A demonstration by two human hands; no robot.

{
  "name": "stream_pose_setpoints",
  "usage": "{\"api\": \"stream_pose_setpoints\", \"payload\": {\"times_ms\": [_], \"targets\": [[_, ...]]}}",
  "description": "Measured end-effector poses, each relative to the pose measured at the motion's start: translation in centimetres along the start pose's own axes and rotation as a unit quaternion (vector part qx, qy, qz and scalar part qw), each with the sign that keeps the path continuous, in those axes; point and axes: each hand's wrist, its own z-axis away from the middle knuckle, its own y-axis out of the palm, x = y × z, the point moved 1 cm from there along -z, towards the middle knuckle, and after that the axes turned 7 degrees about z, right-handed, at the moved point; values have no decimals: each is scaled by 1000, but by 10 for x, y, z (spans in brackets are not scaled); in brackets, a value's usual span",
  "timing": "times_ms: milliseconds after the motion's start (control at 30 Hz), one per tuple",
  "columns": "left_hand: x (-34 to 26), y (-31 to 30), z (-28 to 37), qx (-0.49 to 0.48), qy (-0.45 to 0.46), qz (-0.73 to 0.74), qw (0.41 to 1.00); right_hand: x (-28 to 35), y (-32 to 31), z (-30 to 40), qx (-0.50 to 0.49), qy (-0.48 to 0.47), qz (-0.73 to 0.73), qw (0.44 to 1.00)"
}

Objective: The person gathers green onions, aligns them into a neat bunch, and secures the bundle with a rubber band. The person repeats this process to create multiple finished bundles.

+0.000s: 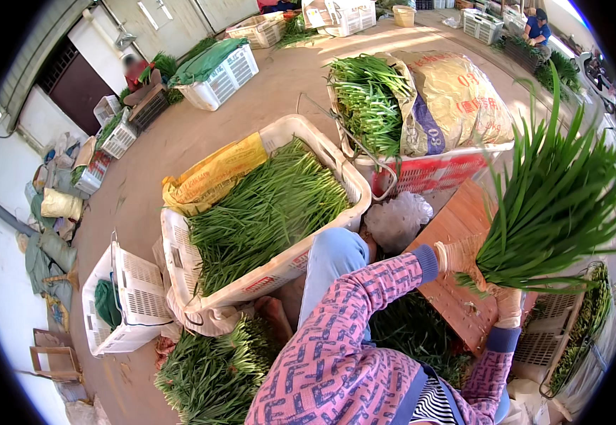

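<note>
A large bunch of long green leafy stalks, which look like garlic chives, fans out to the upper right over a reddish wooden board. My left hand, in a pale thin glove, is closed around the bunch near its base. Just below it, my right hand, gloved too, touches the base of the same bunch; its fingers are partly hidden, and whether they grip is unclear. Small plant scraps lie on the board. Loose dark green leaves lie beneath the board's left edge.
A white plastic crate of green stalks stands ahead, a sack-covered crate beyond it. More bundles lie at lower left, near a white crate. Another crate stands at right. Two people sit farther off.
</note>
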Motion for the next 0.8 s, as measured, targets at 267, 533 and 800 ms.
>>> {"api": "stream_pose_setpoints", "payload": {"times_ms": [267,533,800], "targets": [[46,12,17,-28,-33,-63,997,-160,-26,23,-26,63,-31,997],[37,10,14,-50,-31,-6,998,-136,-9,17,6,36,217,975],[38,-52,-16,70,-471,106,873,46,62,38,66,230,-159,958]]}}
